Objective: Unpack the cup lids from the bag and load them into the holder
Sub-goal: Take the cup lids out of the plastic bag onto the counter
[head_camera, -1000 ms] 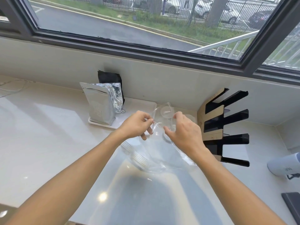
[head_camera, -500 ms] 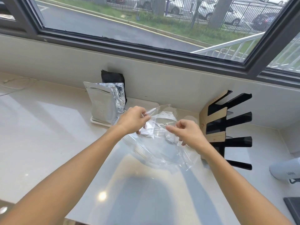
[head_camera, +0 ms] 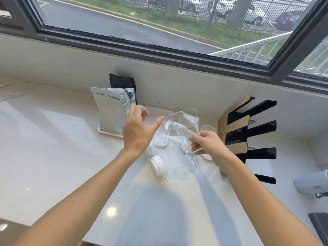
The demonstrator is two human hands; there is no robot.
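A clear plastic bag [head_camera: 179,139] lies crumpled on the white counter, its mouth lifted. A stack of clear cup lids [head_camera: 158,165] shows through its lower end. My right hand [head_camera: 207,148] pinches the bag's upper edge and holds it up. My left hand [head_camera: 138,130] hovers just left of the bag's mouth with fingers spread, holding nothing; its thumb tip is at the bag's edge. The lid holder [head_camera: 248,137], a wood and black rack with several slots, stands at the right against the wall.
A silver foil pouch [head_camera: 111,110] stands on a white tray [head_camera: 110,130] behind my left hand, a black pouch [head_camera: 122,83] behind it. A white appliance [head_camera: 312,183] and a dark object [head_camera: 320,226] sit at the right edge.
My left hand has let go of the bag and opened, moving up and left. My right hand keeps pinching the bag, which now hangs looser with the lids lower.
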